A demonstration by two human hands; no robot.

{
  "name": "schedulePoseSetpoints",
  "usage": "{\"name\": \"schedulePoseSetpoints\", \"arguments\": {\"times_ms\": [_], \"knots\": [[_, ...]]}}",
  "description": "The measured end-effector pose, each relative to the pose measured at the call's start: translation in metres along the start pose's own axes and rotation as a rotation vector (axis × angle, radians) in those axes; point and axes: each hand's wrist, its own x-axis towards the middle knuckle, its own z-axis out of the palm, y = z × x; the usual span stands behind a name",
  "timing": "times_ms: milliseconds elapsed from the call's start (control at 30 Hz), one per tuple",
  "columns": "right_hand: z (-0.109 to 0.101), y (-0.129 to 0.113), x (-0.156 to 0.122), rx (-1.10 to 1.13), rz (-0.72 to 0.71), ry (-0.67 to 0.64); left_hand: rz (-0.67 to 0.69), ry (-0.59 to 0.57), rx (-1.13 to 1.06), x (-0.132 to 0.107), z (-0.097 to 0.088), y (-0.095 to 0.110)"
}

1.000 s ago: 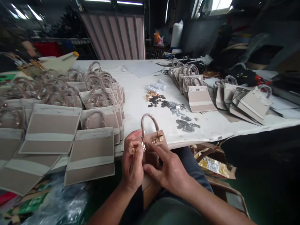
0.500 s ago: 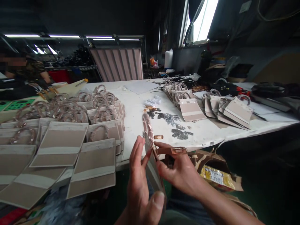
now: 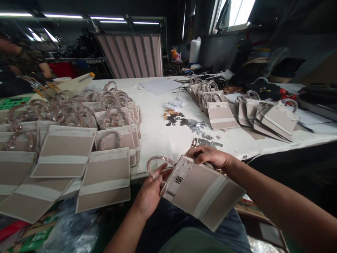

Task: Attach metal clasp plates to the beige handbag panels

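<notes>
I hold a small beige bag piece (image 3: 202, 191) with a pale stripe and a wrapped loop handle over my lap, its flat back turned up. My left hand (image 3: 150, 191) grips its handle end from below, fingers curled round the edge. At the top edge of the piece my right hand (image 3: 212, 157) is closed on it, next to a strap with a metal clasp. Small metal fittings (image 3: 193, 124) lie scattered on the white table (image 3: 158, 135) just beyond my hands.
Many matching bag pieces are stacked on the left of the table (image 3: 79, 140), and more lean in rows at the right (image 3: 252, 112). A person sits at the far left (image 3: 21, 66). Cardboard and plastic wrap lie under the table edge.
The bag piece was edge-on and upright between my hands; now it is turned flat with its back facing up. My right hand moved to its top edge and my left to the handle end.
</notes>
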Motion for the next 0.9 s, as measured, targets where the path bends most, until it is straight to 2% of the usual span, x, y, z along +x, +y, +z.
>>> {"name": "schedulePoseSetpoints", "arguments": {"times_ms": [67, 133, 233, 367, 567, 633, 700, 800, 900], "knots": [[-0.007, 0.008, 0.007, -0.054, 0.03, -0.078, -0.078, -0.096, 0.014, -0.002, -0.006, -0.018], [-0.013, 0.015, 0.014, -0.093, 0.071, -0.125, -0.128, -0.12, 0.083, -0.001, -0.01, -0.032], [-0.022, 0.021, 0.027, -0.121, 0.122, -0.134, -0.156, -0.007, 0.178, 0.004, -0.014, -0.045], [-0.033, 0.019, 0.044, -0.199, 0.185, -0.138, -0.124, 0.128, 0.22, 0.014, -0.011, -0.054], [-0.045, 0.017, 0.071, -0.429, 0.248, -0.104, -0.133, 0.304, 0.139, 0.025, -0.003, -0.069], [-0.049, 0.012, 0.076, -0.528, 0.25, -0.012, -0.136, 0.377, 0.086, 0.025, 0.001, -0.073], [-0.048, -0.001, 0.073, -0.647, 0.182, 0.189, -0.136, 0.438, 0.048, 0.025, 0.007, -0.075], [-0.034, -0.032, 0.052, -0.692, -0.11, 0.55, -0.128, 0.499, 0.019, 0.028, 0.019, -0.073], [-0.002, -0.05, 0.027, -0.471, -0.429, 0.812, -0.078, 0.519, -0.007, 0.034, 0.034, -0.072]]}}
